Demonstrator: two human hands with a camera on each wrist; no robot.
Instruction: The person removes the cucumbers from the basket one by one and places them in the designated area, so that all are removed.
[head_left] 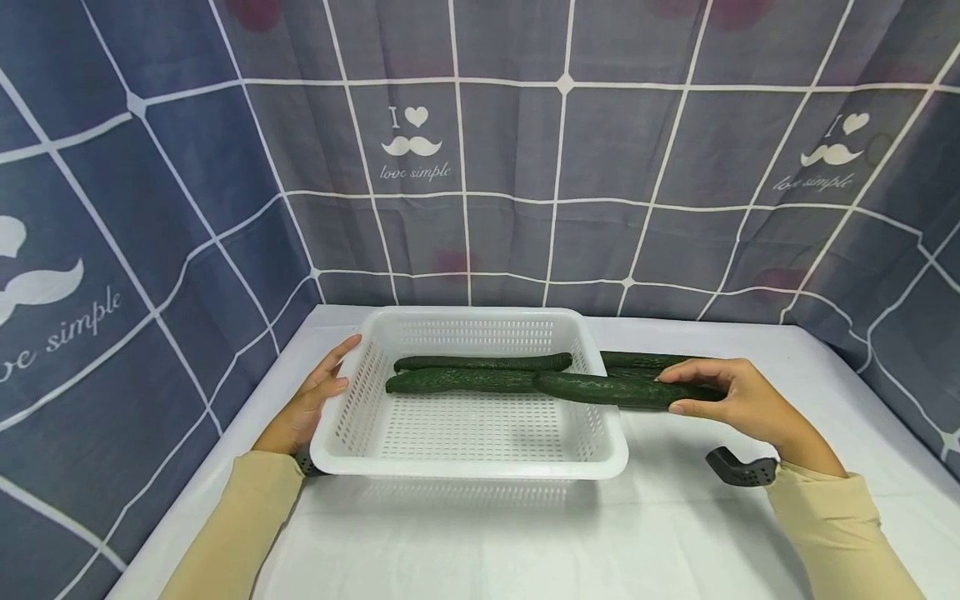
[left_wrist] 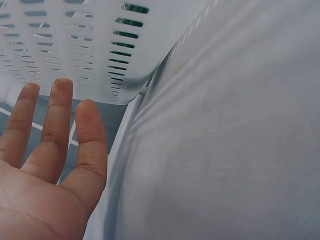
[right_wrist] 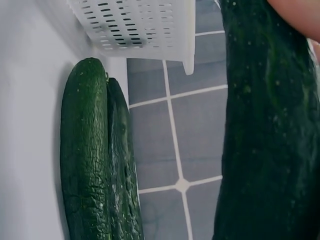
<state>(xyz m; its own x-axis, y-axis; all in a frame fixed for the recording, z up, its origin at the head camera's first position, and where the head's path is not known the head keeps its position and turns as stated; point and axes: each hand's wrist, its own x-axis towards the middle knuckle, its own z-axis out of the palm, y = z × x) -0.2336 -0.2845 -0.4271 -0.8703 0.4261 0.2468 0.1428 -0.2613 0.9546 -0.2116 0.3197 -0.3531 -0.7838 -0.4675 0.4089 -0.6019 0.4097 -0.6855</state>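
Observation:
A white plastic basket (head_left: 495, 467) with slotted walls stands on the table. Two dark green cucumbers lie lengthwise inside, the rear cucumber (head_left: 517, 362) and the front cucumber (head_left: 457, 381). My right hand (head_left: 738, 396) holds another cucumber (head_left: 592, 388) near its right end, thumb in front and fingers behind. That cucumber reaches across the basket's right rim, its left end over the inside. Against the basket's left side rests my left hand (head_left: 318, 392), its fingers extended along the slotted wall (left_wrist: 75, 45) in the left wrist view.
On the white tablecloth (head_left: 480, 542), right of the basket, lie two more cucumbers (right_wrist: 85, 150) side by side, partly hidden by the held one in the head view. A grey checked curtain (head_left: 510, 150) encloses the back and both sides.

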